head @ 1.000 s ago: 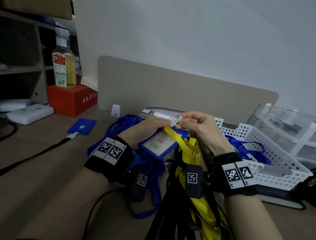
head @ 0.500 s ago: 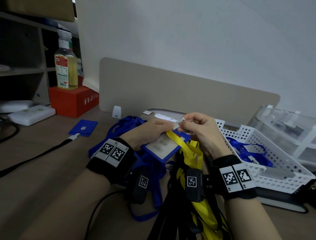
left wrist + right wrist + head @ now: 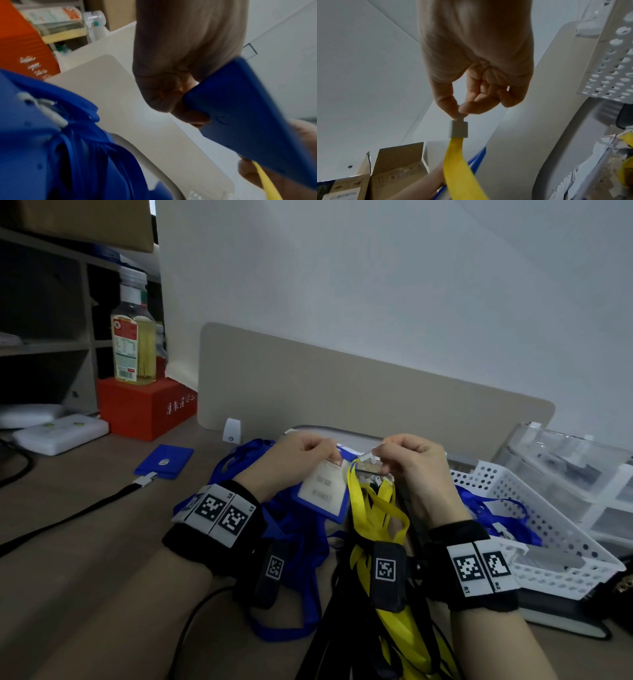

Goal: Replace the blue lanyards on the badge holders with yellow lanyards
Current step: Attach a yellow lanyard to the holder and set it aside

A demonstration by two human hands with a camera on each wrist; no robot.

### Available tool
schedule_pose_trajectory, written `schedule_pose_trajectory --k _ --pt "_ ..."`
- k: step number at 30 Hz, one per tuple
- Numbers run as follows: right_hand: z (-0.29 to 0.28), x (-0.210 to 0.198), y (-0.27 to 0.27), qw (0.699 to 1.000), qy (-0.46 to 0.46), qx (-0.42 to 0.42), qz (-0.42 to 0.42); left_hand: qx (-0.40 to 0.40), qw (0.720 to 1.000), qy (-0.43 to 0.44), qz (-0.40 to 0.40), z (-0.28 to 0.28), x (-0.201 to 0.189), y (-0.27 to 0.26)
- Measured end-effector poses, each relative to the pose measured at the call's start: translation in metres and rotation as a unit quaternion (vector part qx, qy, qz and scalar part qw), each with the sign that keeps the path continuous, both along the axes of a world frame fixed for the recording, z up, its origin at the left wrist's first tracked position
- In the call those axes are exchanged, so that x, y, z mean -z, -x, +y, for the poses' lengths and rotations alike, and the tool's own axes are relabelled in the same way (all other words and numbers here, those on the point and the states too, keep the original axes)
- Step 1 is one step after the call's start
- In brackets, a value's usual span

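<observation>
My left hand grips a blue badge holder by its top end, its card face towards me; the left wrist view shows its blue back against my curled fingers. My right hand pinches the grey clip of a yellow lanyard between thumb and forefinger, close to the holder's top. The yellow strap hangs down between my wrists. Loose blue lanyards lie heaped under my left hand.
A white perforated basket at right holds more blue lanyards. Another blue holder on a black lanyard lies at left. Black lanyards hang at the front. A red box with a bottle stands behind; a beige divider closes the back.
The badge holder has tilted up from slanting to nearly upright, card face towards me. My hands stay close together at its top, and the head view has shifted slightly.
</observation>
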State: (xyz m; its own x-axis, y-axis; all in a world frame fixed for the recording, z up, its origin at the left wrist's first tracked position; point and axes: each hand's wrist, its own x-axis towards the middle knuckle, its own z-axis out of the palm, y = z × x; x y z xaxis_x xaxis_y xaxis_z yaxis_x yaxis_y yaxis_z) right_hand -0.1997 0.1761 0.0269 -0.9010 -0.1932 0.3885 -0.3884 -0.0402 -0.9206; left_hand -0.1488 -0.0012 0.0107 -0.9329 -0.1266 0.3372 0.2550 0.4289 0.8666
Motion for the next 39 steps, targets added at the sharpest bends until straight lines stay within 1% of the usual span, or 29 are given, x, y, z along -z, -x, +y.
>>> schedule_pose_trajectory --k 3,5,9,11,12,14,17,18,20,23,25,28,30,33,35,39 --pt "0.002 -0.001 0.001 1.0 -0.006 0.005 -0.016 -0.063 0.987 0.114 0.095 -0.01 0.0 0.002" --pt "0.001 -0.001 0.0 1.0 -0.016 0.0 -0.02 -0.087 0.976 0.156 0.127 -0.012 -0.001 0.0" --pt "0.0 -0.004 -0.003 0.999 -0.009 -0.019 -0.041 -0.067 0.967 0.196 0.147 -0.008 -0.003 -0.004" --pt "0.0 -0.005 -0.004 0.999 -0.005 -0.023 -0.048 -0.072 0.961 0.226 0.141 -0.007 -0.005 -0.005" --pt "-0.001 -0.006 -0.005 0.999 -0.005 -0.024 -0.048 -0.077 0.956 0.248 0.135 -0.006 -0.006 -0.007" --pt "-0.002 -0.006 -0.006 0.998 -0.003 -0.027 -0.048 -0.09 0.938 0.295 0.159 -0.004 -0.009 -0.009" --pt "-0.004 -0.006 -0.007 0.998 -0.001 -0.037 -0.051 -0.082 0.919 0.322 0.212 -0.004 -0.006 -0.005" --pt "-0.004 -0.006 -0.007 0.998 -0.001 -0.04 -0.05 -0.077 0.918 0.325 0.213 -0.003 -0.006 -0.004" --pt "-0.005 -0.005 -0.007 0.998 -0.004 -0.042 -0.047 -0.07 0.906 0.351 0.224 -0.001 -0.006 -0.003" --pt "-0.005 -0.003 -0.006 0.999 -0.017 -0.031 -0.035 -0.056 0.902 0.345 0.252 0.003 -0.006 -0.003" --pt "-0.005 -0.003 -0.005 0.999 -0.024 -0.027 -0.031 -0.056 0.894 0.368 0.249 0.001 -0.006 0.001" --pt "-0.005 -0.003 -0.007 0.999 -0.039 -0.032 -0.018 -0.076 0.868 0.407 0.275 0.0 -0.005 0.003" --pt "-0.005 -0.003 -0.008 0.998 -0.046 -0.038 -0.012 -0.091 0.838 0.425 0.33 0.001 -0.006 0.002" --pt "-0.005 -0.003 -0.01 0.998 -0.048 -0.046 -0.014 -0.088 0.802 0.434 0.4 0.002 -0.008 0.0" --pt "-0.005 -0.004 -0.011 0.997 -0.055 -0.045 -0.017 -0.096 0.781 0.45 0.421 0.002 -0.009 0.0" --pt "-0.005 -0.005 -0.013 0.997 -0.06 -0.037 -0.021 -0.116 0.75 0.493 0.426 0.002 -0.011 -0.001"
